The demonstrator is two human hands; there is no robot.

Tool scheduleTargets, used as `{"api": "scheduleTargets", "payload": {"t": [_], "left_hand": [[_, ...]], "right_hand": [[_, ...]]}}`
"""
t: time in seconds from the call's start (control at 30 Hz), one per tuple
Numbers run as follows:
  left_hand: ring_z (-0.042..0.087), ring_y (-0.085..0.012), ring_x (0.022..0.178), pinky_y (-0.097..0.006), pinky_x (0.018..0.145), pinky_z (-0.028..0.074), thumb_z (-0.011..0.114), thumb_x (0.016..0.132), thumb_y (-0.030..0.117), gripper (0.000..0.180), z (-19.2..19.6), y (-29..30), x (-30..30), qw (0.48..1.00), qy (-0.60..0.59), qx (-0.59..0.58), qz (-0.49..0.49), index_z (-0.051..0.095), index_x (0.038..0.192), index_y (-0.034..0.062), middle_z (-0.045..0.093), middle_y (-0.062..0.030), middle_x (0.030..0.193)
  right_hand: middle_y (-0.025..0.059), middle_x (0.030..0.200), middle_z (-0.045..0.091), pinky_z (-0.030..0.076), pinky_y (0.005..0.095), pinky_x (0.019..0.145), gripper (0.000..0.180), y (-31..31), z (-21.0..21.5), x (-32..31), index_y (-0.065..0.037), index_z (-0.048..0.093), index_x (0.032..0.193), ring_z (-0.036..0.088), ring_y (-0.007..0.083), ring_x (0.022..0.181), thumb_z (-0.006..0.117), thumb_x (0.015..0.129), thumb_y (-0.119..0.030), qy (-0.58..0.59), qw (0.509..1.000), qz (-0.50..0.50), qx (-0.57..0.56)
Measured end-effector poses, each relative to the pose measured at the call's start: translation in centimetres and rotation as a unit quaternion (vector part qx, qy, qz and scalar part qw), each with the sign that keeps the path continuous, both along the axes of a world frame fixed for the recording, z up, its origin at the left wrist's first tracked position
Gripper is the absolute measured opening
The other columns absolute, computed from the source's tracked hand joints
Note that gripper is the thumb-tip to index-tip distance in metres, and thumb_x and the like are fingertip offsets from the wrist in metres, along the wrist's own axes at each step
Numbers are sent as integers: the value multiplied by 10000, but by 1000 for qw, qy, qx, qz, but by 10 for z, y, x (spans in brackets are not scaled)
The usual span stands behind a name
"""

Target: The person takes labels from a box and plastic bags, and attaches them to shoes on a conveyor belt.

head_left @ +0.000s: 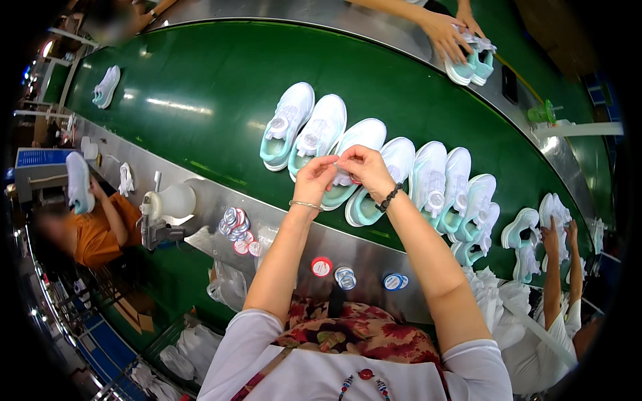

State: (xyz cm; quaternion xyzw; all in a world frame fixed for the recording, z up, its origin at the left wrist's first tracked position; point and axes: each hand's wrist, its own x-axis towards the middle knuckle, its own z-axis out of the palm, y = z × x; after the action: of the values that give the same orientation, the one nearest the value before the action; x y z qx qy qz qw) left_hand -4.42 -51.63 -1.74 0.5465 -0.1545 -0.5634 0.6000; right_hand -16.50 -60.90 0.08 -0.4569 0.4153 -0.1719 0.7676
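My left hand (315, 179) and my right hand (368, 168) meet with pinched fingers above a white shoe (362, 136) with mint-green lining. Whatever sits between the fingertips is too small to make out; a bit of red shows under my right fingers. Two similar shoes, one being a white shoe (322, 127) with a round dial on its tongue, stand just left of my hands. On the right, close to my right wrist, is another white shoe (397, 159), followed by several more in a row. All of them rest on the green belt (200, 87).
On the metal ledge (294, 234) nearest me lie a red round disc (322, 266), blue-rimmed discs (395, 281) and a pile of discs (235, 222). A white bottle (175, 200) stands left. Co-workers' hands (443, 37) handle shoes across the belt; others work left and right.
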Motion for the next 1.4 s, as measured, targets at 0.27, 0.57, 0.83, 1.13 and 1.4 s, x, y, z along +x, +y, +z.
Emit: {"api": "scheduleTargets", "payload": {"t": [0.27,0.57,0.83,1.13,1.4], "left_hand": [[538,-65,712,-201,621,420,629,792,31,278,-1,4,2,1000,-8,-17,14,564,1063,20,603,-10,816],[556,-90,742,-227,693,451,615,778,-5,310,-8,5,4,999,-35,-27,-15,554,1082,-1,605,-35,806],[578,-121,711,-244,676,467,603,774,-14,346,-6,7,-7,997,-67,33,28,526,1110,-49,622,-83,814],[513,-315,900,-384,820,405,556,697,-54,340,53,110,10,811,-548,-43,198,543,1029,14,570,-127,949],[541,-295,875,-354,801,429,590,741,-8,280,-34,231,69,734,-640,199,111,565,1020,-7,576,-161,914]], "right_hand": [[2,623,534,329,193,434,61,-8,7,4,-32,580,780,442,51,503,613,798,-80,38,996,81,10],[9,648,568,322,181,454,53,-10,6,3,-37,584,775,462,59,507,613,802,-71,61,990,130,0],[-13,655,570,340,175,474,64,-1,5,0,-50,596,771,472,46,545,638,792,-94,72,987,141,-37],[24,703,564,391,226,552,59,22,12,3,-21,614,804,490,92,608,614,810,-80,152,931,-49,-328],[107,767,543,438,309,606,39,121,21,73,-11,567,789,542,243,676,573,798,-49,61,871,147,-465]]}}
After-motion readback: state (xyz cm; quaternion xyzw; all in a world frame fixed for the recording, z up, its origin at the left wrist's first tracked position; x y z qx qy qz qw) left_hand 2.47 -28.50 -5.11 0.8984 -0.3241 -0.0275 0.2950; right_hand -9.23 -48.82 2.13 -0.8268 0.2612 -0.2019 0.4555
